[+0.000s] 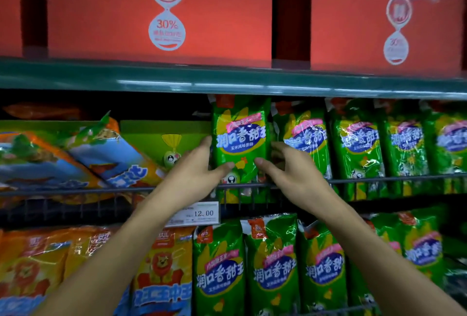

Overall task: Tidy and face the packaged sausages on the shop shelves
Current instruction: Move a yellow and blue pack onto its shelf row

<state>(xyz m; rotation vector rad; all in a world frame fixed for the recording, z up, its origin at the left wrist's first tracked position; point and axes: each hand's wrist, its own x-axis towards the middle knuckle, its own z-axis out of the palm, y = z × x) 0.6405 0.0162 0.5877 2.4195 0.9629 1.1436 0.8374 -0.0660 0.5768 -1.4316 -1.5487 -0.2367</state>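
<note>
Nearest, at 6 o'clock, the lower shelf carries upright green sausage packs (271, 265), with orange lion-print packs (161, 272) at 7 o'clock. Above them a white price tag (199, 213) reading 12.00 hangs on the wire shelf rail (379, 179). At centre, the left hand (195, 169) and right hand (285, 166) hold one green sweetcorn sausage pack (240, 138) between them, thumbs pressed on its front, fingers wrapped round its two sides; it stands upright behind the rail, at the left end of a row of matching packs (358, 138) running to 3 o'clock. At 9 o'clock, orange-and-blue packs (75, 159) lie tilted. At 12 o'clock, red cartons (161, 12) sit on the green top shelf (227, 80)
</note>
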